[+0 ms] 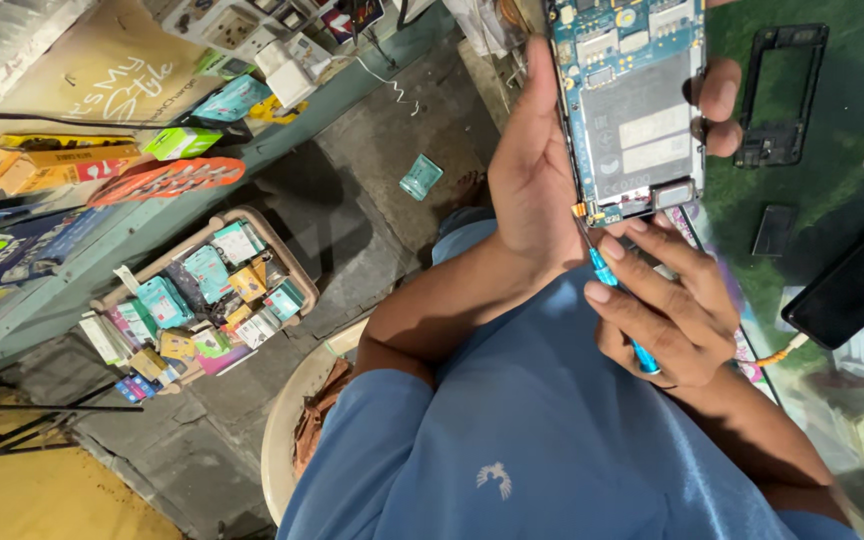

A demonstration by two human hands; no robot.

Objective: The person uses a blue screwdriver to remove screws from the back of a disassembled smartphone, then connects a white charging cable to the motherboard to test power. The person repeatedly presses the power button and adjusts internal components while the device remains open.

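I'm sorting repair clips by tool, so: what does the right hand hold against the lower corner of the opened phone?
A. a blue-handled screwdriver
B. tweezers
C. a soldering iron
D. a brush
A: the right hand grips a slim blue-handled screwdriver, its tip at the lower corner of the opened phone, which the left hand holds.

From my feed, the middle of the frame is a grey concrete floor (pixel 392 150), cracked and dusty. At centre left a basket (pixel 297 265) of small coloured boxes sits on it. A teal shelf (pixel 82 255) runs diagonally across the upper left. The green counter (pixel 852 110) fills the upper right. Light is dim and even.
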